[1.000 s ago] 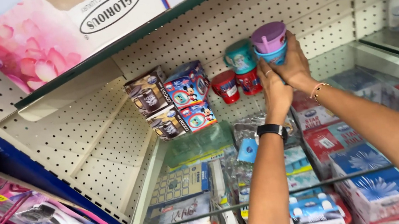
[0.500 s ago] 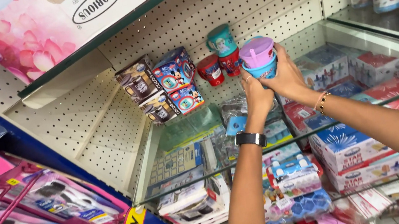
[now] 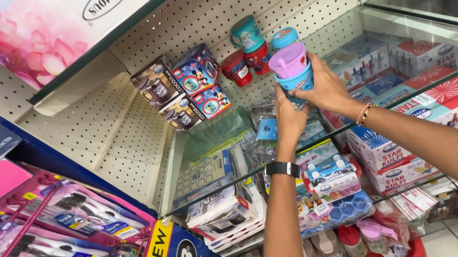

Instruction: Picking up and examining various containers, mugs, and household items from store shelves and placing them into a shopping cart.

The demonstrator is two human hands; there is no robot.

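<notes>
Both my hands hold a small blue cup with a pink-purple lid in front of the pegboard back of a glass shelf. My left hand, with a black watch on its wrist, grips the cup from below. My right hand, wearing a beaded bracelet, wraps the cup's right side. Just behind the cup stands another blue cup with a lid. A teal mug and red mugs stand to its left on the shelf.
Boxed mugs are stacked at the shelf's left. Boxes of ice-pop moulds fill the right side. The glass shelf edge runs across, with packets and trays below. Toothbrush packs hang at lower left. A floral box sits overhead.
My hands have brought the lidded cup down and away from the shelf's back. A second blue cup now shows behind it. The view has shifted downward and to the right.
</notes>
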